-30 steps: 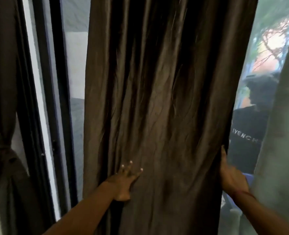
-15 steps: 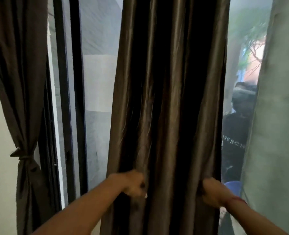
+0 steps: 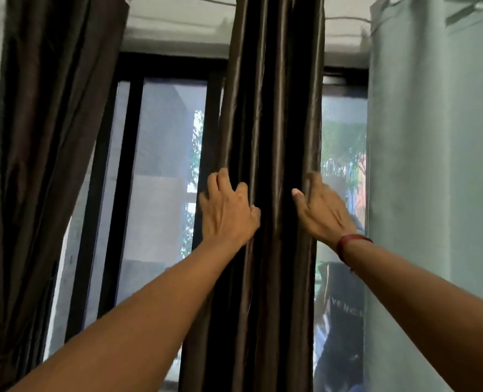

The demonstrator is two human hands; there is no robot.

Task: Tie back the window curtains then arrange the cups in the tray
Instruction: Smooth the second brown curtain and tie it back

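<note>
A dark brown satin curtain (image 3: 271,114) hangs in narrow bunched folds down the middle of the window. My left hand (image 3: 229,210) clasps its left edge at mid height, fingers curled into the folds. My right hand (image 3: 321,206) presses against its right edge, thumb on the front and fingers behind the cloth. A second brown curtain (image 3: 47,142) hangs at the far left, gathered low down. No cups or tray are in view.
A pale green curtain (image 3: 438,179) covers the right side. Black window frames (image 3: 127,193) stand behind the cloth. Through the glass at lower right a person in a black shirt (image 3: 345,312) is visible outside.
Both hands have moved up the middle curtain and squeezed it narrower. My view has tilted upward, so the curtain top and ceiling now show.
</note>
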